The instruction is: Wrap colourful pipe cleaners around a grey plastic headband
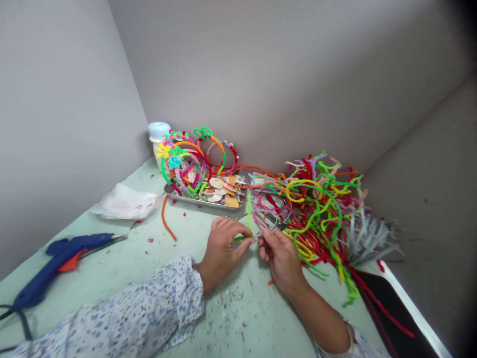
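Observation:
My left hand point(224, 251) is closed in a pinch at the middle of the table, thumb and forefinger on a bright green pipe cleaner point(249, 211). Its free end sticks up behind the fingertips. Close beside it, my right hand point(280, 256) pinches a thin grey strip point(258, 235) that looks like wire. The strip bridges the small gap between both sets of fingertips; whether the green piece is wound on it is too small to tell. Just behind the hands lie loops of grey wire hoops point(274, 226), partly covered by pipe cleaners.
A metal tray point(208, 203) holds shells, with pipe-cleaner headbands point(182, 154) standing on it. At right is a heap of coloured pipe cleaners point(316, 214). A blue glue gun point(55, 263), a white plastic bag point(126, 204) and an orange pipe cleaner point(167, 219) lie left.

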A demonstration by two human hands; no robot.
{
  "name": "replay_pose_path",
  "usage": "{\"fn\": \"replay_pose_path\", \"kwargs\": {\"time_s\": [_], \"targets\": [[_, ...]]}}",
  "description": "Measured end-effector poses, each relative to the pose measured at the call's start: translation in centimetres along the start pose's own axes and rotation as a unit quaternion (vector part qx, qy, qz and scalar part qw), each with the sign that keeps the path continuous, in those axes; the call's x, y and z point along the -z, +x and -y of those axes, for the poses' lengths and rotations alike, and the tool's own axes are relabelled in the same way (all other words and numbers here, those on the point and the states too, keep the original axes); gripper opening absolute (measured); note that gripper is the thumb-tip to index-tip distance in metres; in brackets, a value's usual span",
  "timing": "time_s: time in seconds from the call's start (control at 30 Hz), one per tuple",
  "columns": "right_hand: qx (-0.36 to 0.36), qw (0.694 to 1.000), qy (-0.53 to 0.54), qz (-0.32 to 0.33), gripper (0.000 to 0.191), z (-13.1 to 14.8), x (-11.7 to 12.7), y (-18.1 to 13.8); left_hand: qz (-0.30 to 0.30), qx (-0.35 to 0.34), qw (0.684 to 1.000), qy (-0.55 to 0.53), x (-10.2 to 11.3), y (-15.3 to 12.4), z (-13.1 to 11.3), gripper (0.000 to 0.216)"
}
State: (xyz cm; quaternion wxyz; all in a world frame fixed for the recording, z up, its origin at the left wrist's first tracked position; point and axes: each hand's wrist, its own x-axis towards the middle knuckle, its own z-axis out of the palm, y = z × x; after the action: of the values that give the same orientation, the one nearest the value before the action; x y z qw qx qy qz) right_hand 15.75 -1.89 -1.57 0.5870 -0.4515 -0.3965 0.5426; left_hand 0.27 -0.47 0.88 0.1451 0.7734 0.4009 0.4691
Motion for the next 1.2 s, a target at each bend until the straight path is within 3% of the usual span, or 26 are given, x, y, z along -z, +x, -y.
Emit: {"fn": "replay_pose_path", "kwargs": {"time_s": [1.2], "targets": [[-0.005,0.999,0.04,0.012,0.026,0.26,0.04,-0.12,-0.023,-0.02,0.999,0.015,0.16,0.1,-0.09,0.01]]}}
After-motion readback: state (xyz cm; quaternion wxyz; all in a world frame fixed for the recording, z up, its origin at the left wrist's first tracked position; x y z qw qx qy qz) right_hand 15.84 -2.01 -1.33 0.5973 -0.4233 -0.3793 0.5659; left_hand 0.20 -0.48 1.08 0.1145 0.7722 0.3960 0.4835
